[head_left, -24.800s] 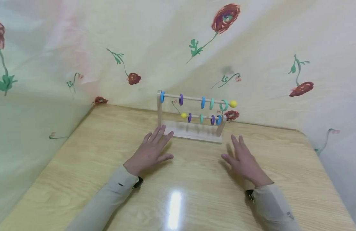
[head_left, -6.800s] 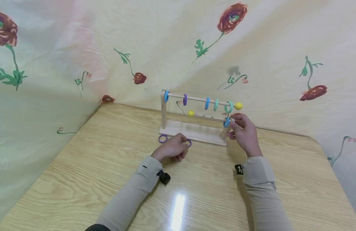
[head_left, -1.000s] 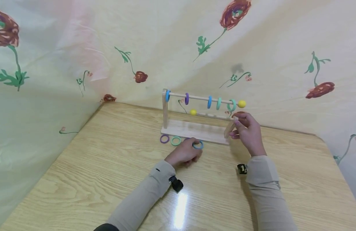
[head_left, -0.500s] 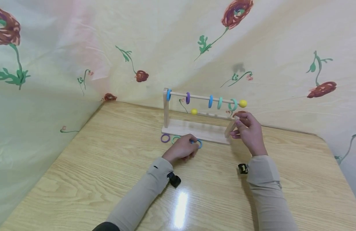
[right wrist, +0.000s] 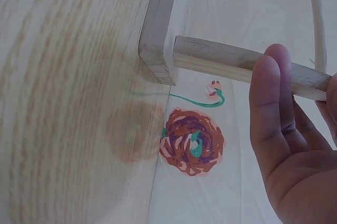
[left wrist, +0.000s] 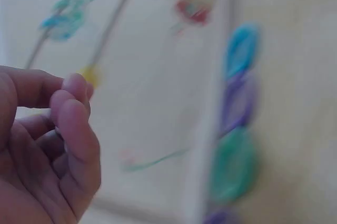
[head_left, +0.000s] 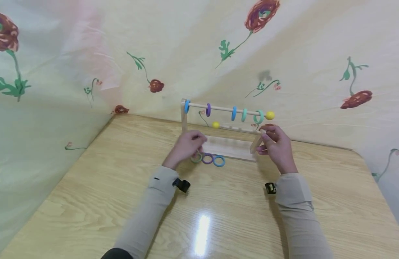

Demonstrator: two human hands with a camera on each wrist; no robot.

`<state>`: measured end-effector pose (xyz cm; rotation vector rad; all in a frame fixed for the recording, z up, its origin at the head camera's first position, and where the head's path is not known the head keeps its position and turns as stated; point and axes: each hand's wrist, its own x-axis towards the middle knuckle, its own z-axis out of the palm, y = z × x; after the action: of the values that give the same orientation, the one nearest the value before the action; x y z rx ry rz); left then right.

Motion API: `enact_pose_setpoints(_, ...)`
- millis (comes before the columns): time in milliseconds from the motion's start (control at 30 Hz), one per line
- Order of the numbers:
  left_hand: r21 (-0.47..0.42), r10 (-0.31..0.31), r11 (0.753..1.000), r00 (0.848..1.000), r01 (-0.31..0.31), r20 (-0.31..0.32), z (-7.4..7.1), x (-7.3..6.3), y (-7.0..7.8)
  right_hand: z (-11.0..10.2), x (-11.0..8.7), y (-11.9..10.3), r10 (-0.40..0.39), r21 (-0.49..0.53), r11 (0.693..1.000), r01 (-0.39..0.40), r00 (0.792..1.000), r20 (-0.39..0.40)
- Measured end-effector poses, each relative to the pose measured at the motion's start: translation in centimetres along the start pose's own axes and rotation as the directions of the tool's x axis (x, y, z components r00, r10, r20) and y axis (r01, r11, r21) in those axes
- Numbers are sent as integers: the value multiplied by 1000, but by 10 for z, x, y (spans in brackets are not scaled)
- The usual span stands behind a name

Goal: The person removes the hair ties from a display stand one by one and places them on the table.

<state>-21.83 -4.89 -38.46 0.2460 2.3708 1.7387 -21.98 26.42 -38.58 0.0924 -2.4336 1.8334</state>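
A wooden ring stand point(head_left: 230, 147) stands before me, with two rods and an upright post at each end. My right hand point(head_left: 277, 147) holds the top of the shorter right post point(right wrist: 221, 58) between thumb and fingers. Over the left end of the base is my left hand point(head_left: 186, 145), loosely curled, fingertips close together, nothing visible in them. Along the front of the base lie a blue ring point(head_left: 219, 161), a purple ring point(head_left: 207, 158) and a green ring point(head_left: 196, 157). Another purple ring point(left wrist: 224, 217) shows at the bottom of the left wrist view; my left hand hides it in the head view.
The upper rod carries several rings, among them a blue ring point(head_left: 187, 106) and a purple ring point(head_left: 208, 109), and ends in a yellow ball point(head_left: 270, 115). The lower rod bears no rings, only a yellow ball point(head_left: 215, 125). A flowered cloth point(head_left: 173, 54) hangs behind the table point(head_left: 99, 180).
Rings once on the lower rod now lie in a row on the table. My left hand has let go of the blue ring and moved left and up. My right hand stays on the post.
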Motion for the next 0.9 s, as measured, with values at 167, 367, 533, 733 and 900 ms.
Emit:
enact_pose_setpoints(167, 56, 21, 998, 985, -12, -169, -50, -16, 21, 1, 1, 2, 4, 2, 1000, -4, 1000, 2)
enact_pose_setpoints(367, 22, 182, 983, 933, -185, -309, -78, -19, 30, -1, 1, 1, -20, -23, 1000, 20, 1000, -3)
enact_pose_setpoints(533, 9, 219, 975, 955, -221, -201, -83, -7, 20, -2, 1, 0, -11, -52, 999, 11, 1000, 5)
enact_pose_setpoints(733, -41, 212, 975, 973, -216, -91, -80, 6, 8, -4, 0, -3, -9, -55, 998, 10, 1000, 22)
enact_pose_setpoints(900, -71, 223, 969, 962, -236, -157, -73, 17, -1, -5, 0, -2, -4, -42, 999, 5, 1000, 28)
